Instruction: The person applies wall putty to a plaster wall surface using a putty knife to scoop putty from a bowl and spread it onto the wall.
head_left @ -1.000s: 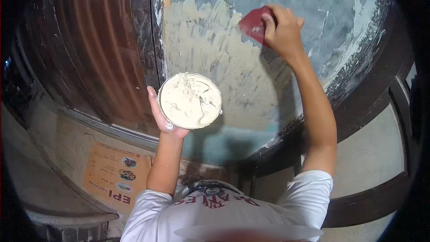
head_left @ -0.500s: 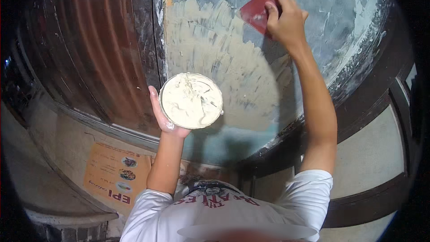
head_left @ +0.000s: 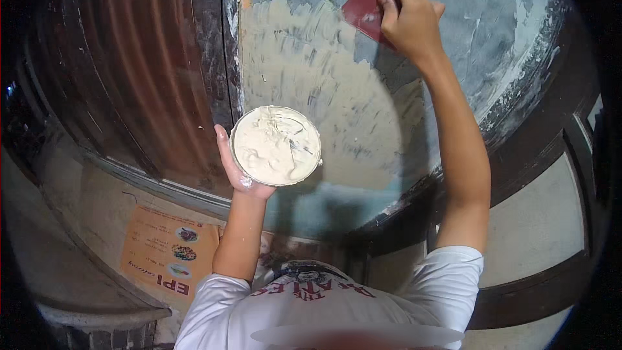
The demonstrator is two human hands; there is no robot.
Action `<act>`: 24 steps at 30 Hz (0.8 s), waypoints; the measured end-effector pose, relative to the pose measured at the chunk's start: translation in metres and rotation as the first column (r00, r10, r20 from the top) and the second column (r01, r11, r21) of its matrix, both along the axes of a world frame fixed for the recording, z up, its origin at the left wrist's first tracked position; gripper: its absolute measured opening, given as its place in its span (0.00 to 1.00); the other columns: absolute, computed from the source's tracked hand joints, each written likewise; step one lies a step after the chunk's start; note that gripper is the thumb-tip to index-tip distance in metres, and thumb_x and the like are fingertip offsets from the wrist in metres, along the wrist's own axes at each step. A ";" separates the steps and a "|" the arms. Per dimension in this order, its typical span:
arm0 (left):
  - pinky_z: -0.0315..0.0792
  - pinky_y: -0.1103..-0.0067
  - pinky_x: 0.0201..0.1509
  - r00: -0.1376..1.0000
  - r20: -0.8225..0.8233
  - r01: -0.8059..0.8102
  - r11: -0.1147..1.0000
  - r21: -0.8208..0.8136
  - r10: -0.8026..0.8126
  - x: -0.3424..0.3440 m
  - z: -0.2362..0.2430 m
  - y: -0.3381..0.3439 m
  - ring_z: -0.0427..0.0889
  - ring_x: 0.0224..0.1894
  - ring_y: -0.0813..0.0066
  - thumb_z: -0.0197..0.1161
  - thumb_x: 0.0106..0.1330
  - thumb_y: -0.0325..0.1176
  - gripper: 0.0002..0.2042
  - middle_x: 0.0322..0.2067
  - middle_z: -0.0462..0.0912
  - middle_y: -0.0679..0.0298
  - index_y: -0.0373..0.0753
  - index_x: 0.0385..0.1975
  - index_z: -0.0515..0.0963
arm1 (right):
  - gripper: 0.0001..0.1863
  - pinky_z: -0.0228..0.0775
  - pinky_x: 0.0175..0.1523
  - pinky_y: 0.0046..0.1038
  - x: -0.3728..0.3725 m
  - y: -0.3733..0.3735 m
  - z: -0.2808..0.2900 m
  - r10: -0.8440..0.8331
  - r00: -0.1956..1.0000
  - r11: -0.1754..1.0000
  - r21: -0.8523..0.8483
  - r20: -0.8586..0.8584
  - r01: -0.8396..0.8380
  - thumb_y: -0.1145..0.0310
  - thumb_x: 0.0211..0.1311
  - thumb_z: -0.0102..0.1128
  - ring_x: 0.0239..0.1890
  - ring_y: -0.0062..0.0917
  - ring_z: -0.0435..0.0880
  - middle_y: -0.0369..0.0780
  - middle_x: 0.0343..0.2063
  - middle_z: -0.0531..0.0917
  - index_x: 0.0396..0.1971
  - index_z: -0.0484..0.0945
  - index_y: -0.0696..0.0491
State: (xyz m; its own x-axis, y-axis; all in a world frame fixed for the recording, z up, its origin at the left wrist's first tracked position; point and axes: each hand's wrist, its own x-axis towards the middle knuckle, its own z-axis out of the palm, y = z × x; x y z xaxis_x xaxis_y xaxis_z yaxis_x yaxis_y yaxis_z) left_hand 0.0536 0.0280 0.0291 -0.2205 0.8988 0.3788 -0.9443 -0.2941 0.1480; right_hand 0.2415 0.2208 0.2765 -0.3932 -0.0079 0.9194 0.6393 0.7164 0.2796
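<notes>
In the head view, a person in a white T-shirt [head_left: 324, 314] works filler paste across a wall panel, the right hand [head_left: 411, 23] raised high on the surface and the left hand [head_left: 235, 172] cupping a round tub [head_left: 280, 185] near the panel's lower left.

The right grip pinches a dark red scraper [head_left: 364, 10], thumb on the near face and fingers curled behind. The blade lies at the upper border of the pale coat [head_left: 350, 110]; whether its whole edge presses the surface cannot be told. The left grip is wrapped round the tub, thumb up along its side and fingers hidden beneath. Thick cream paste [head_left: 259, 149] fills much of the tub's mouth, with dark streaks to the right, suggesting a good supply remains.

Judged by coverage, the work is partway along. The pale coat spans the middle and left of the panel [head_left: 466, 32], streaky and ragged, the darker ground showing through. Above and to the right, blue-grey remains largely without that coat, as does a turquoise strip [head_left: 363, 202] along the bottom, and the uneven streaks look unfinished too.

A rust-brown surface [head_left: 136, 71] borders the panel on the left; an orange printed sheet [head_left: 152, 240] lies below.
</notes>
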 end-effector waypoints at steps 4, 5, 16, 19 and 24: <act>0.70 0.52 0.68 0.998 0.048 0.043 0.997 0.064 -0.046 -0.001 -0.003 0.002 0.76 0.63 0.48 0.44 0.69 0.73 0.46 0.63 0.76 0.48 0.33 0.67 0.70 | 0.16 0.64 0.54 0.38 0.012 0.002 0.023 0.043 0.993 0.994 -0.092 -0.111 -0.054 0.62 0.64 0.64 0.44 0.36 0.86 0.44 0.40 0.88 0.50 0.83 0.52; 0.70 0.52 0.68 0.998 0.050 0.037 0.997 0.064 -0.040 -0.003 -0.005 0.002 0.76 0.63 0.48 0.44 0.69 0.73 0.46 0.63 0.76 0.48 0.33 0.67 0.70 | 0.16 0.64 0.54 0.38 0.012 0.000 0.018 0.050 0.993 0.994 -0.092 -0.109 -0.060 0.62 0.64 0.64 0.44 0.36 0.86 0.44 0.40 0.88 0.50 0.83 0.52; 0.69 0.43 0.66 0.999 -0.024 -0.050 0.996 -0.072 0.048 -0.005 -0.004 0.004 0.75 0.64 0.44 0.44 0.67 0.75 0.47 0.65 0.74 0.47 0.33 0.67 0.69 | 0.13 0.58 0.53 0.41 0.005 0.004 -0.003 0.108 0.991 0.994 -0.001 -0.075 -0.109 0.62 0.64 0.63 0.44 0.35 0.82 0.37 0.41 0.87 0.46 0.84 0.48; 0.69 0.42 0.65 0.997 -0.026 -0.069 0.993 -0.095 0.067 -0.007 -0.006 0.003 0.74 0.64 0.44 0.44 0.67 0.75 0.47 0.65 0.74 0.46 0.33 0.68 0.69 | 0.13 0.59 0.52 0.41 0.013 0.001 0.004 0.163 0.983 0.981 -0.089 -0.086 -0.170 0.62 0.65 0.62 0.43 0.36 0.83 0.38 0.40 0.87 0.46 0.84 0.48; 0.70 0.44 0.66 0.998 -0.009 -0.061 0.996 -0.071 0.061 -0.010 -0.004 0.000 0.74 0.65 0.44 0.44 0.68 0.75 0.47 0.65 0.74 0.46 0.33 0.68 0.68 | 0.12 0.58 0.54 0.40 0.012 -0.006 -0.038 0.127 0.959 0.988 -0.120 0.254 -0.099 0.63 0.65 0.64 0.46 0.31 0.82 0.35 0.42 0.86 0.47 0.83 0.46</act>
